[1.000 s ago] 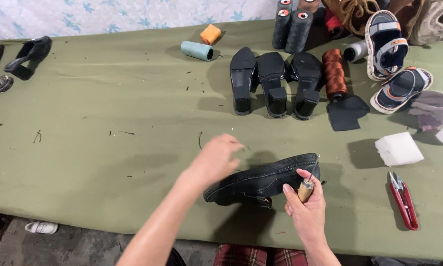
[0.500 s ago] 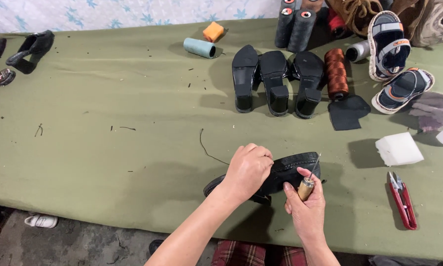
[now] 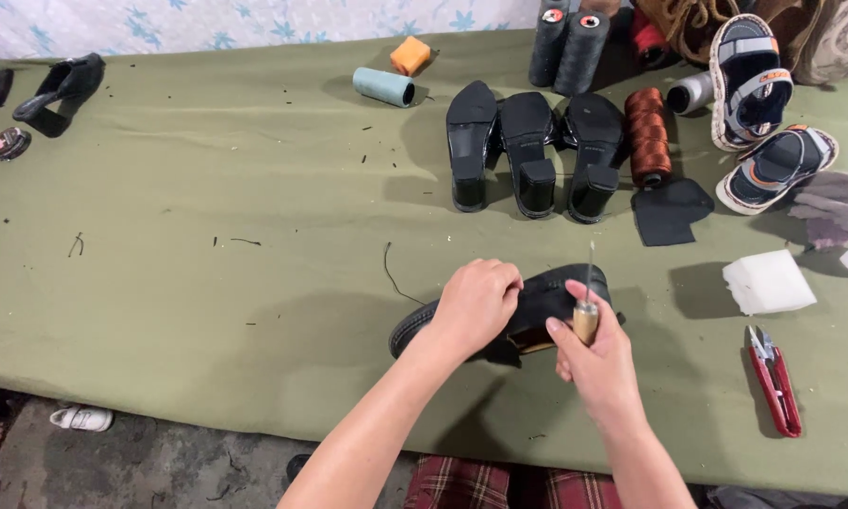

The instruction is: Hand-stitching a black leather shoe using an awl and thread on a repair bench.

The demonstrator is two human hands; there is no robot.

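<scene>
your left hand [image 3: 476, 302] is clamped over the middle of the black shoe [image 3: 542, 300], fingers curled and pressed down on its upper. the shoe lies near the front edge of the green table cloth [image 3: 207, 283], low and just right of centre. its long axis runs from about 8 o'clock to 2 o'clock, nearly level, with one rounded end showing at 8 o'clock under your wrist and the other end rising toward 2 o'clock by the tool. which end is the toe you cannot tell from here.

your right hand [image 3: 593, 353] is closed in a pinch around the wooden handle of an awl [image 3: 587, 311]; its thin metal shaft stands almost straight up toward 12 o'clock, just beside the shoe's right end. a dark thread [image 3: 392, 269] trails off the shoe toward 11 o'clock.

half a second ago your left hand sat the same way on the shoe, and the awl leaned slightly to 1 o'clock; now it is more upright. a second ago that left hand was open and hovering above the shoe, not yet gripping.

at 3 o'clock lie red snips [image 3: 777, 382] and a white foam block [image 3: 768, 283]. at 12 o'clock, three black heeled soles [image 3: 532, 151] rest side by side.
</scene>
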